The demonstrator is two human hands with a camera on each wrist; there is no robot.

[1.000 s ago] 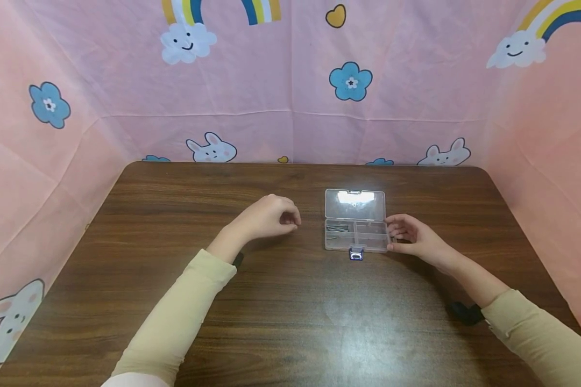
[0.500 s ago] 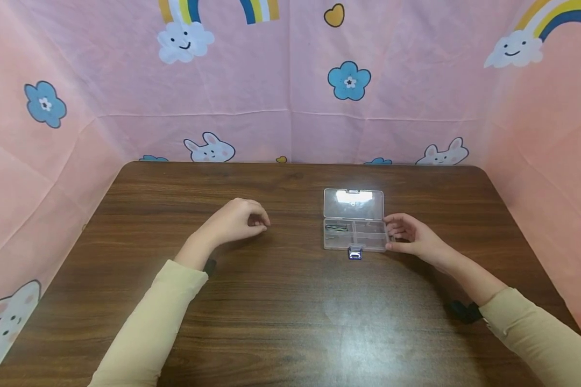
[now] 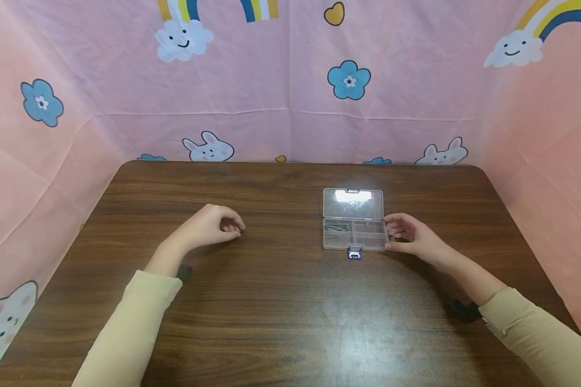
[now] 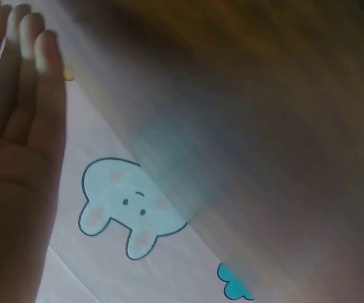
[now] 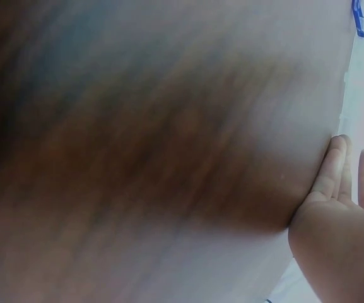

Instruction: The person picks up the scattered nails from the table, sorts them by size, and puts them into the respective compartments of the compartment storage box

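A small clear plastic compartment box point(image 3: 372, 243) lies on the table with its lid point(image 3: 352, 208) folded back. Several thin metal pieces like nails or screws point(image 3: 335, 228) fill its back left compartment, and a small piece point(image 3: 331, 237) lies in the front left one. My right hand point(image 3: 409, 235) touches the box's right end with thumb and fingertips; its fingers look fairly straight in the right wrist view. Well to the left, my left hand point(image 3: 214, 224) hovers above the table, fingers loosely bent and nothing visible in them.
A blue latch point(image 3: 354, 253) sticks out at the box's front. The brown wooden table point(image 3: 281, 301) meets pink printed cloth point(image 3: 252, 91) at the back and sides. Both wrists wear dark bands. Much of each wrist view is blurred.
My left hand has moved left, away from the box, and slightly toward me. The right hand has stayed at the box's right end, and the box has not visibly moved.
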